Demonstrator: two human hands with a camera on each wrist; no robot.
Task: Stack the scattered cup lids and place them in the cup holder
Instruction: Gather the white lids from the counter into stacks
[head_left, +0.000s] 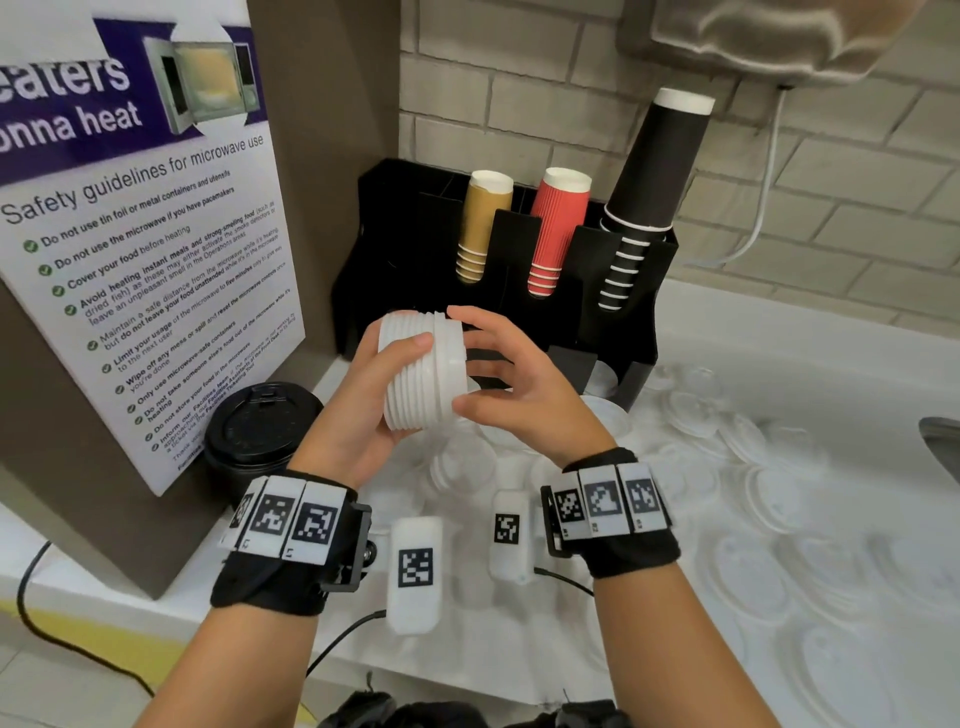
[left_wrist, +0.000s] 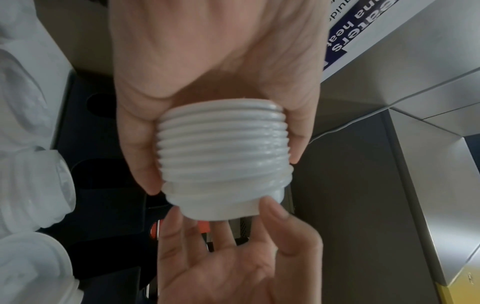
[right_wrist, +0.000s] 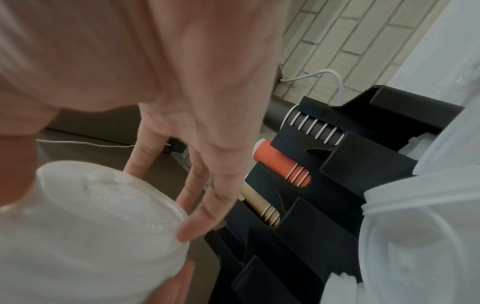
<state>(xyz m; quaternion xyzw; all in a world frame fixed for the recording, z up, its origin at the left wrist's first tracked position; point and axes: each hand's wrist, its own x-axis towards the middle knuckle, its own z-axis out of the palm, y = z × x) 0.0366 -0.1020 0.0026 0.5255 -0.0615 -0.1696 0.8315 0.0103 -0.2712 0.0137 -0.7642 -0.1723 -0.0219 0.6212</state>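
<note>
A stack of several white cup lids (head_left: 421, 369) lies on its side in the air in front of the black cup holder (head_left: 395, 218). My left hand (head_left: 363, 405) grips the stack from below, thumb over the top. My right hand (head_left: 498, 374) has its fingers spread and straight, tips touching the rim of the end lid. The left wrist view shows the ribbed stack (left_wrist: 223, 156) in the left hand (left_wrist: 207, 72), with the right hand (left_wrist: 233, 257) at its far end. From the right wrist, the end lid (right_wrist: 98, 216) sits under the right fingers (right_wrist: 202, 205).
Loose white lids (head_left: 753, 499) lie scattered over the white counter to the right and below my hands. A stack of black lids (head_left: 260, 431) stands at the left by a poster board (head_left: 145, 234). The holder carries tan (head_left: 480, 228), red (head_left: 556, 228) and black cups (head_left: 649, 176). A sink edge (head_left: 943, 441) shows far right.
</note>
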